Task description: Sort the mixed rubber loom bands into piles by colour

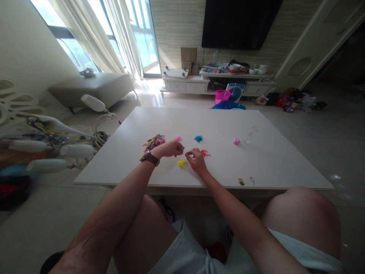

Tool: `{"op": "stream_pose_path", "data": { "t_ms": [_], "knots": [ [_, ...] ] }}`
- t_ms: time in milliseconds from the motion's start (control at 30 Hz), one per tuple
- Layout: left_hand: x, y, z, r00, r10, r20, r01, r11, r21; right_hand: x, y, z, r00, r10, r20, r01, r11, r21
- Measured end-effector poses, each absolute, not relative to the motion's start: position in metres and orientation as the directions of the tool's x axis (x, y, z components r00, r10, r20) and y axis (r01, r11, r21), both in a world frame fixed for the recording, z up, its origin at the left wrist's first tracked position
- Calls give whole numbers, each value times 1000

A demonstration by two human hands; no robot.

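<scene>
My left hand (172, 148), with a dark watch (150, 158) on its wrist, is closed round some small multicoloured bits that look like rubber bands (179, 148). Close by on its right, my right hand (196, 160) pinches thumb and forefinger together; a tiny yellowish bit shows between the two hands, too small to make out. Around them on the white table (228, 125) lie a mixed-colour pile (154, 142) and small single-colour heaps: pink (178, 138), blue (198, 138), yellow (181, 164) and red (204, 153). My right hand partly covers the red heap.
On the table's right stand a pink round object (236, 141) and a clear plastic container (251, 134). A small yellow cartoon figure piece (241, 181) and a clear piece (252, 180) lie near the front edge. A lamp with white shades (76, 150) is at the left.
</scene>
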State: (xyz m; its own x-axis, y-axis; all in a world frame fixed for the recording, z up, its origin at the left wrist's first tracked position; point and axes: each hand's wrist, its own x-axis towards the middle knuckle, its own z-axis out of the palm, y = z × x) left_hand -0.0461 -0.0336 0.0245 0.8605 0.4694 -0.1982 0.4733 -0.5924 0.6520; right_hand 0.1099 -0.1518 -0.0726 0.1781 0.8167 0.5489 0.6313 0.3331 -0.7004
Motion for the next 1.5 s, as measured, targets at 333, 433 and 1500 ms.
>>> {"op": "stream_pose_path", "data": {
  "t_ms": [333,433,1500],
  "knots": [
    [-55,-20,19,864,423,-274,493,-595,635,108,-153,-69,111,816,567,625,387,-678],
    [-60,-15,24,862,425,-276,497,-602,625,109,-154,-67,142,811,568,613,378,-693],
    [-91,-8,17,763,577,-292,627,-552,550,107,-156,-70,-28,874,486,670,377,-640]
  ]
}}
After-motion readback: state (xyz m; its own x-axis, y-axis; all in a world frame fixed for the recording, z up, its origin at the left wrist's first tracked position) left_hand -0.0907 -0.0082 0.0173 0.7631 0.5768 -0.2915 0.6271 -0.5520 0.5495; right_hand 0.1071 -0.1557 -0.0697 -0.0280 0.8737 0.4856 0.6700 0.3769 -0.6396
